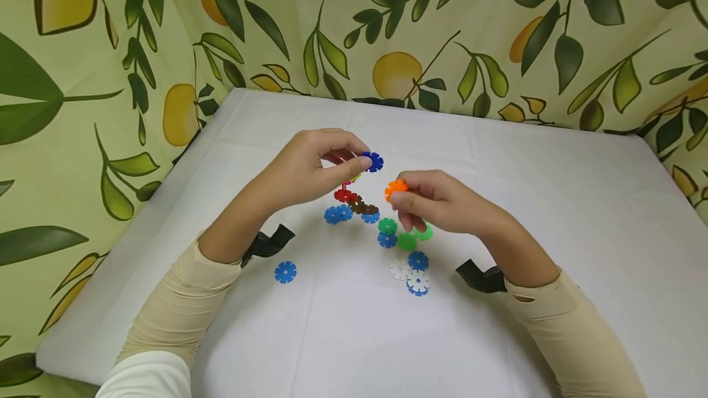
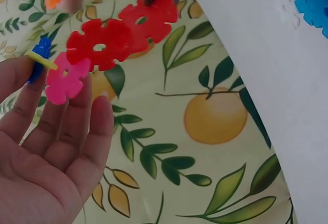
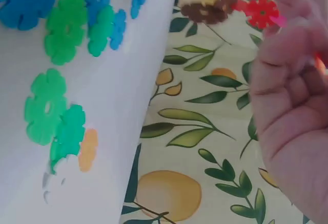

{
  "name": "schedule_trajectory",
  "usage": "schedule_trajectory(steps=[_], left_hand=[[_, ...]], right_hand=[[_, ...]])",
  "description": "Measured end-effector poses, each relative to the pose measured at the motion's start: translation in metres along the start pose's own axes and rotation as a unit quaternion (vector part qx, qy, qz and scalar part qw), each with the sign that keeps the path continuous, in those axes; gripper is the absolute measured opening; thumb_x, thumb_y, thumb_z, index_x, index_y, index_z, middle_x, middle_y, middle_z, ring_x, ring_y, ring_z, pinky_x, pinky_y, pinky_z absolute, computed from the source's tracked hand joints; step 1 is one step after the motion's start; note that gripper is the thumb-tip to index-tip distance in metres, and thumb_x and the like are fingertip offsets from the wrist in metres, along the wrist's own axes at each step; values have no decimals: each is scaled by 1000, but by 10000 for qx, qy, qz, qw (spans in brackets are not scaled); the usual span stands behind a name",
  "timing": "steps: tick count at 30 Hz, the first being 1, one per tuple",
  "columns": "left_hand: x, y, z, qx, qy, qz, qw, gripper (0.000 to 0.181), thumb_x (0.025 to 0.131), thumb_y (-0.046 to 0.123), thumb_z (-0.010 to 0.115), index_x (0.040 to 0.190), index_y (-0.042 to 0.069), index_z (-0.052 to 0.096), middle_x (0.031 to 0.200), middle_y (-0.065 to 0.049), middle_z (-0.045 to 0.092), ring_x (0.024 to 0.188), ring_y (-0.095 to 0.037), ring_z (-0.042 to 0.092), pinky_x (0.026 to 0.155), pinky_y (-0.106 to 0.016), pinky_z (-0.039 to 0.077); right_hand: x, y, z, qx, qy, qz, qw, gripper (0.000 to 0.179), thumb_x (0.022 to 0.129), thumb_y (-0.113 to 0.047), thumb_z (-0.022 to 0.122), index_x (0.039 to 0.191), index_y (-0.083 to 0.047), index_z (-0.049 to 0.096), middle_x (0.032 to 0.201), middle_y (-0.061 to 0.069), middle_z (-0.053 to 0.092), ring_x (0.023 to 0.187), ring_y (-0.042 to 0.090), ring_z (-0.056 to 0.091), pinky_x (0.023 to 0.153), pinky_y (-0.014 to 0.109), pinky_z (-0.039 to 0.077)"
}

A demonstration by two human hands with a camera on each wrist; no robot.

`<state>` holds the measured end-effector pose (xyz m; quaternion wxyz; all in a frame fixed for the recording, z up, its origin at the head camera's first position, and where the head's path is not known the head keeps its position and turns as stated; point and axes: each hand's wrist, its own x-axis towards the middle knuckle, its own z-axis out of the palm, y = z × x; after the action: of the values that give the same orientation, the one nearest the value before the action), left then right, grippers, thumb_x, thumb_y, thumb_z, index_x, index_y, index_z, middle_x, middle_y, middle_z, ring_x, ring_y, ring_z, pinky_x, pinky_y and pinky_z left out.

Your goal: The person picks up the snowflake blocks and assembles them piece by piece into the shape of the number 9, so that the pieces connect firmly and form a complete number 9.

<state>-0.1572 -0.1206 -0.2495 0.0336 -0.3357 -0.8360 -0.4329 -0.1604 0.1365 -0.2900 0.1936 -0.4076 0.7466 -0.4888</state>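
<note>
Orange disc (image 1: 395, 189) — right hand (image 1: 442, 203) pinching rim; left hand (image 1: 323, 167) pinching dark-blue disc (image 1: 377, 161); discs looking light, stiff — rims offering grip.

Pinch grips in left hand (image 1: 315, 167) and right hand (image 1: 450, 204)

Slanting in from 7 o'clock of head view with left arm (image 1: 171, 312); pointing toward 2 o'clock at the fingertips. Pinching between left thumb (image 1: 345, 171) and index finger; other left fingers (image 2: 104, 119) apart, slightly bent, palm visible in left wrist view. Slanting in from 5 o'clock with right arm (image 1: 570, 324); pointing toward 10 o'clock. Pinching with right thumb (image 1: 415, 204) likewise, other fingers bent. Near each other, not touching.
</note>
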Motion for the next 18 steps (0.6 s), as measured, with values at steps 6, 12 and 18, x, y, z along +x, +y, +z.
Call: schedule_trajectory(steps=[6, 12, 18], left_hand=[[0, 1, 4, -46, -25, 385, 9992, 11, 96, 12, 69, 103, 6, 73, 94, 4, 70, 87, -9, 65, 87, -29, 53], [-1, 2, 8, 18, -31, 668, 9978, 10, 95, 11, 70, 103, 6, 73, 96, 4, 70, 91, -9, 64, 87, -31, 52], [0, 2, 10, 206, -98, 956, 9952, 9, 94, 9, 71, 103, 7, 74, 97, 6, 71, 93, -7, 63, 85, -32, 52]], right_hand=[[-2, -8, -3, 391, 357, -188, 9984, 19, 106, -6, 46, 89, -2, 53, 61, 7, 58, 50, 26, 53, 47, 33, 49], [-2, -10, 0, 393, 271, -248, 9986, 19, 107, -7, 44, 90, -1, 52, 59, 7, 56, 49, 25, 51, 46, 33, 48], [-3, -8, 0, 307, 187, -294, 9989, 20, 106, -5, 45, 87, -3, 52, 58, 6, 53, 46, 24, 49, 45, 33, 45]])
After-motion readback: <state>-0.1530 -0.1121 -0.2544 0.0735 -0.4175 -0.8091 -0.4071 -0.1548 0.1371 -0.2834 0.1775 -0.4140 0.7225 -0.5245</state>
